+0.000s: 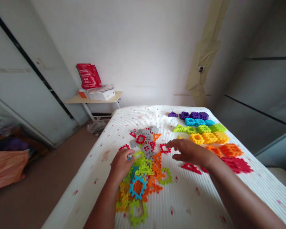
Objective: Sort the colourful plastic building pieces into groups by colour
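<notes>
My left hand [122, 163] is at the left edge of a mixed pile of toothed plastic building pieces, thumb and index finger apart. A bit of blue shows between them; no grip on it is visible. Beside its fingertips lies a red piece [124, 147]. My right hand [189, 150] hovers to the right of the pile, fingers and thumb apart, nearest to a red square frame piece [165, 148]. The pile has grey pieces [154, 129] at the back, lime-green pieces [143, 167] in the middle, orange pieces [157, 159] and a blue frame piece [137, 187] in front.
At the right, pieces stand grouped by colour: purple [195, 115], blue [199, 122], green [203, 128], yellow [209, 138], orange [231, 149], red [238, 164]. All lie on a white ribbed bedcover [181, 203]. A small table [72, 100] with a red bag [88, 76] stands back left.
</notes>
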